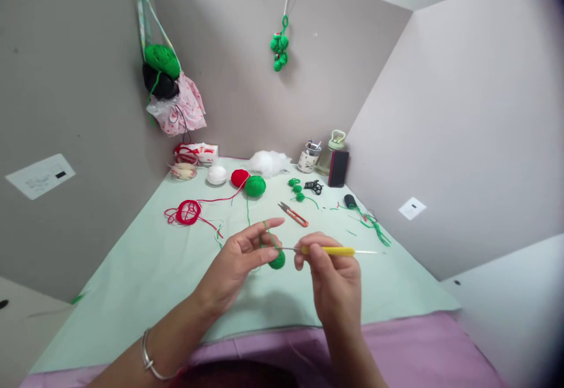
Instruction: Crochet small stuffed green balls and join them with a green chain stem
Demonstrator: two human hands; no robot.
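My right hand (332,270) is closed around the yellow handle of a crochet hook (339,251), whose thin metal shaft points left. The hook's tip reaches my left hand (247,253), where thumb and fingers pinch a small green crocheted ball (277,260). Green yarn loops over the raised left index finger. From there a strand leads back to the green yarn ball (255,186) on the table. The exact stitch at the hook tip is hidden by my fingers.
Orange-handled thread snips (294,214) lie beyond my hands. A red yarn coil (188,212), red yarn ball (239,178), white yarn ball (217,174) and white stuffing (269,163) sit further back. A phone (338,169) leans by a bottle (326,159); green scraps (376,230) lie right.
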